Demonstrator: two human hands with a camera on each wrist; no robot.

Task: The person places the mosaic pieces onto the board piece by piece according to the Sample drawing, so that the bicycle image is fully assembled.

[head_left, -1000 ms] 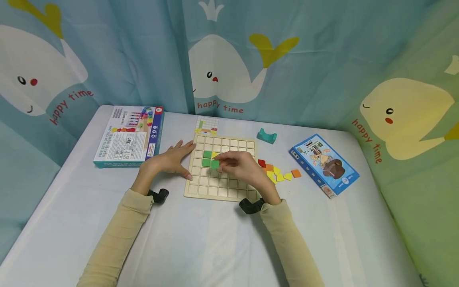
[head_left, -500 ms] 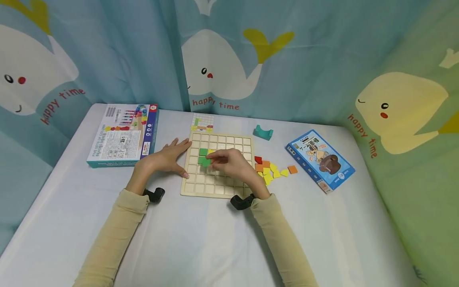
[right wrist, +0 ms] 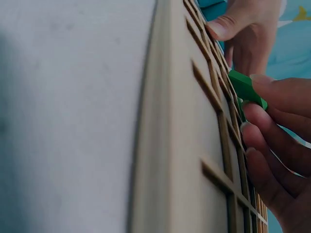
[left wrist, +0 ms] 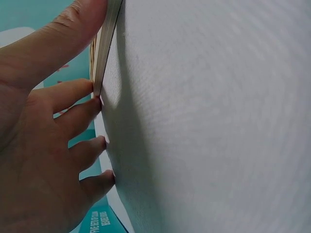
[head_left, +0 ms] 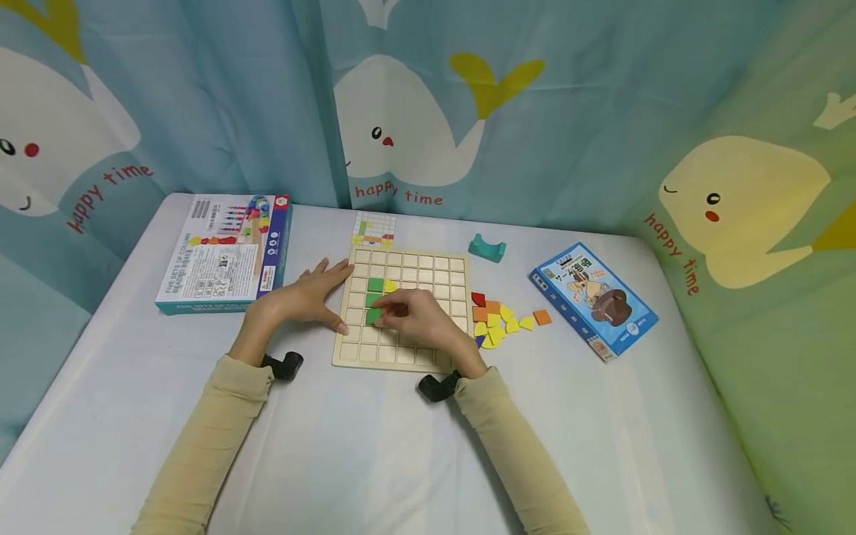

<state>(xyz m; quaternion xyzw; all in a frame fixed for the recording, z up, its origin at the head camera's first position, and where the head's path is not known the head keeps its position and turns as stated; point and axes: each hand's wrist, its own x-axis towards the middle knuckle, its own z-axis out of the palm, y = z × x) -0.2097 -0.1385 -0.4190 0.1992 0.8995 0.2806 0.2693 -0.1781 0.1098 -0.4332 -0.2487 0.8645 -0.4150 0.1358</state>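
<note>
A wooden grid board lies on the white table. My left hand has its fingers spread, with thumb and fingertips touching the board's left edge; the left wrist view shows this hand from the side. Between thumb and fingers, my right hand pinches a green square tile over the left part of the grid. In the right wrist view that green tile tilts above the board. Two other green tiles sit in the cells behind it, beside a yellow piece partly covered by my right hand.
Loose yellow pieces, orange squares and a red piece lie right of the board. A pattern card and a teal holder are behind. Boxes stand left and right.
My right hand has moved the pinched green tile left and nearer to me, to below the other green tiles. The left hand stays on the board's edge. The head view has shifted slightly.
</note>
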